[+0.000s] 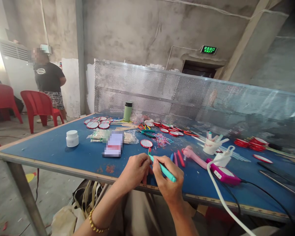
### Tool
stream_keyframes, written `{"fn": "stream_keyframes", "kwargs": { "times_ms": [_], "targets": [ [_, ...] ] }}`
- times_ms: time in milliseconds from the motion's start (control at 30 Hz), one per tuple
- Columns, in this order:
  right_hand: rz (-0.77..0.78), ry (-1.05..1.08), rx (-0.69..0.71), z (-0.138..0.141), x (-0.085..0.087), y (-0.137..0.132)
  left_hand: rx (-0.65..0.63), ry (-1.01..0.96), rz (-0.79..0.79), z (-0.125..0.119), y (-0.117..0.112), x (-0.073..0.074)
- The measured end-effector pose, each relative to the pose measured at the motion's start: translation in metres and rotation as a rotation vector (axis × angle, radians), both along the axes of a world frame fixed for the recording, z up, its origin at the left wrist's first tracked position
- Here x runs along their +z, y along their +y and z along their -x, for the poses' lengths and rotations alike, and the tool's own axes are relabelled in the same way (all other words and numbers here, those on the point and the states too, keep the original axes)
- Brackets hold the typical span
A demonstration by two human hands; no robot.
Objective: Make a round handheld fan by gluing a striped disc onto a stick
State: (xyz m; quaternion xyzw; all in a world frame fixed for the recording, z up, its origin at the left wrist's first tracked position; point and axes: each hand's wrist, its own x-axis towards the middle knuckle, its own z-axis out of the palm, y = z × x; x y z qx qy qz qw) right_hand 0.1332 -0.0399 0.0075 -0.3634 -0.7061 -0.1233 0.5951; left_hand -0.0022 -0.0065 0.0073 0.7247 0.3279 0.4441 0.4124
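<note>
My right hand (169, 177) is closed around a turquoise marker pen (166, 170), its tip pointing up and left. Close beside it, my left hand (137, 168) pinches a small thin piece with a red tip (149, 150); its exact kind is too small to tell. The pen's tip is right by this piece, and I cannot tell whether they touch. Just beyond my hands lies a round red-rimmed disc (146, 143). To the right of my right hand, several capped markers (181, 158) lie on the blue table (88, 164).
A phone (113, 144), a white jar (72, 138) and bagged sticks (94, 135) lie left. Behind are pliers (147, 133), a green bottle (127, 111) and more discs (92, 124). A pink handheld device (194, 157), magenta box (225, 174) and cables occupy the right. A person (49, 77) stands far left.
</note>
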Motion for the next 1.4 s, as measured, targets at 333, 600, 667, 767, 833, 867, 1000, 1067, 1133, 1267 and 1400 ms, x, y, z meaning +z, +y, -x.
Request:
{"fn": "stream_keyframes", "kwargs": {
  "times_ms": [333,600,667,767,833,867,1000,1067,1133,1267,1400],
  "targets": [
    [0.166,0.427,0.069,-0.004,-0.002,0.001,-0.114,-0.182,0.204,0.001,0.004,-0.002],
    [0.343,0.507,0.199,-0.007,-0.003,0.007,-0.122,-0.201,0.219,-0.001,0.013,-0.008],
    [0.366,0.498,0.217,-0.008,-0.004,0.008,-0.120,-0.193,0.216,-0.001,0.014,-0.009],
    [0.363,0.431,0.202,-0.009,-0.006,0.009,-0.133,-0.174,0.196,0.000,0.014,-0.007],
    [0.334,0.379,0.168,-0.008,-0.007,0.008,-0.134,-0.156,0.180,0.001,0.014,-0.005],
    [0.314,0.354,0.152,-0.009,-0.007,0.007,-0.130,-0.148,0.179,0.001,0.013,-0.004],
    [0.228,0.181,0.114,-0.014,-0.007,0.005,-0.121,-0.128,0.167,0.000,0.009,-0.005],
    [0.207,0.132,0.102,-0.018,-0.006,0.004,-0.092,-0.115,0.119,0.000,0.006,-0.008],
    [0.237,0.175,0.112,-0.020,-0.005,0.004,-0.055,-0.126,0.082,-0.001,0.004,-0.010],
    [0.304,0.347,0.154,-0.020,-0.004,0.007,-0.053,-0.111,0.113,-0.001,0.003,-0.011],
    [0.293,0.424,0.145,-0.018,-0.006,0.009,-0.031,-0.092,0.086,0.001,0.002,-0.008]
  ]
}}
